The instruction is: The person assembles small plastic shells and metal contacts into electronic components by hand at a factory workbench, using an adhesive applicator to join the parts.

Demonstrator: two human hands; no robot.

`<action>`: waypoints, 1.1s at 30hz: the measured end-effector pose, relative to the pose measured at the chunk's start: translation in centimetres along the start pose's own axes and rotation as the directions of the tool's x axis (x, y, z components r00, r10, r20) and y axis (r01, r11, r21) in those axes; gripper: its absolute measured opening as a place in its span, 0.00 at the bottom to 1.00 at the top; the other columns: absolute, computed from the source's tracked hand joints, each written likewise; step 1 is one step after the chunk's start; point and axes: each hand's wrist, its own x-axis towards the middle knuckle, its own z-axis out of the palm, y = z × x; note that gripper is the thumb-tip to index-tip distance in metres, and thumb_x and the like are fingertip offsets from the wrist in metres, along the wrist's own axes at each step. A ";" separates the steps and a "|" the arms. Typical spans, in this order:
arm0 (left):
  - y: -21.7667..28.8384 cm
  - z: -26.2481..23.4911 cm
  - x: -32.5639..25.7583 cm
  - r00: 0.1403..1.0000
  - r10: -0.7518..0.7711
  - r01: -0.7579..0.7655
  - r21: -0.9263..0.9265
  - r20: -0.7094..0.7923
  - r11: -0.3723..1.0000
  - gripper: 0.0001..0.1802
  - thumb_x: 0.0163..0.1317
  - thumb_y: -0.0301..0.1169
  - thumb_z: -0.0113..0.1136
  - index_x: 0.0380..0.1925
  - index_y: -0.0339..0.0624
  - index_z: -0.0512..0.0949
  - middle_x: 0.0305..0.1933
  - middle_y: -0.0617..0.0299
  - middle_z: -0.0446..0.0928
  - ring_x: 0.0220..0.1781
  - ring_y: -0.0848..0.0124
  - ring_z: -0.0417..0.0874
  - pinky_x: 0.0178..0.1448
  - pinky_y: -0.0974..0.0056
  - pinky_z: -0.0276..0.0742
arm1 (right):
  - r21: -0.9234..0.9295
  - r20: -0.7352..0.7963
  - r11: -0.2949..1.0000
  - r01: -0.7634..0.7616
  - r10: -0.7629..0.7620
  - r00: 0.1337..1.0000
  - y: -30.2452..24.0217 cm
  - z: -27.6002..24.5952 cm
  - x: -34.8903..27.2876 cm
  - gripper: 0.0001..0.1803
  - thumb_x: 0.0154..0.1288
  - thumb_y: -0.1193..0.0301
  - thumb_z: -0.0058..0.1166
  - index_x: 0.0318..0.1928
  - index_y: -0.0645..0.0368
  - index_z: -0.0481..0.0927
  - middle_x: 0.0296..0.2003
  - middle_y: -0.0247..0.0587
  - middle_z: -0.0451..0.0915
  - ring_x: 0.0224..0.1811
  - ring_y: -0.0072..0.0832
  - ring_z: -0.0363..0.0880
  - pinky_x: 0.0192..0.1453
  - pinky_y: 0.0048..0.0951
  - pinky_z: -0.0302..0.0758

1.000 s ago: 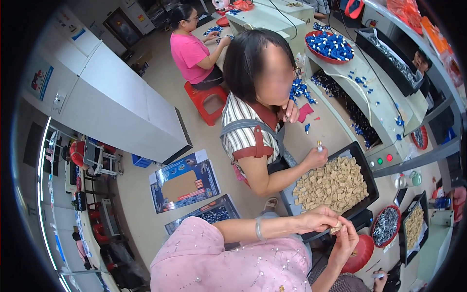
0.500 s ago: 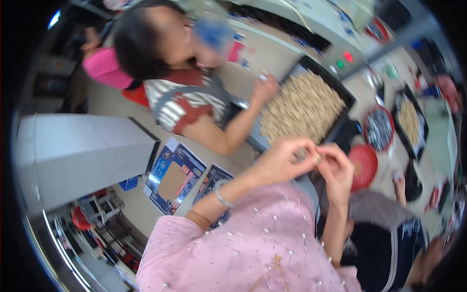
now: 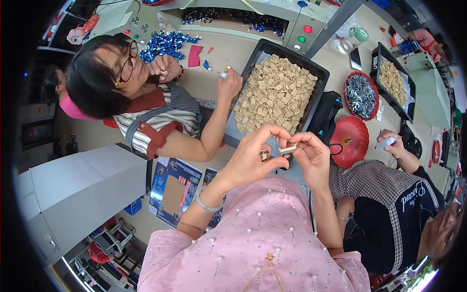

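The right hand (image 3: 310, 155) has thumb and forefinger clamped on a small beige-and-grey piece (image 3: 287, 149), held up in front of the wearer's chest. The left hand (image 3: 255, 156) is right beside it, thumb and forefinger arched around that piece; whether they touch it I can't tell. Its curled fingers are closed on a second piece (image 3: 264, 155).

Just past the hands, a black tray (image 3: 319, 78) sits heaped with beige pieces (image 3: 277, 92). To its right I see a red scalloped dish (image 3: 351, 138) and, farther off, a red bowl (image 3: 376, 95) of grey pieces. A co-worker in a striped top (image 3: 146, 127) leans in at the tray's left, one hand (image 3: 229, 85) near its edge.
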 end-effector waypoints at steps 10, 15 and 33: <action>0.0 -1.2 2.9 0.955 0.286 -0.293 0.424 0.080 0.857 0.12 0.49 0.30 0.69 0.32 0.39 0.77 0.35 0.63 0.79 0.21 0.75 0.75 0.21 0.72 0.66 | -0.119 -0.019 0.987 0.107 -0.110 0.994 -1.3 -0.8 2.0 0.07 0.62 0.77 0.56 0.38 0.69 0.77 0.39 0.41 0.74 0.38 0.23 0.76 0.43 0.24 0.76; 0.9 -1.7 2.9 0.934 0.290 -0.353 0.651 0.207 0.672 0.10 0.47 0.28 0.66 0.30 0.41 0.78 0.32 0.65 0.78 0.25 0.67 0.80 0.23 0.67 0.72 | -0.430 -0.025 0.893 0.132 -0.158 0.987 -2.9 -0.2 2.1 0.04 0.58 0.80 0.57 0.35 0.68 0.79 0.37 0.42 0.76 0.36 0.24 0.77 0.39 0.23 0.75; -0.9 -0.1 2.2 0.889 0.454 -0.425 0.488 0.065 0.763 0.09 0.40 0.14 0.58 0.25 0.33 0.77 0.28 0.59 0.78 0.20 0.70 0.80 0.19 0.71 0.71 | -0.718 -0.076 0.676 0.169 -0.317 0.945 -3.3 2.9 1.1 0.10 0.44 0.91 0.47 0.27 0.67 0.75 0.27 0.46 0.77 0.26 0.33 0.78 0.30 0.25 0.73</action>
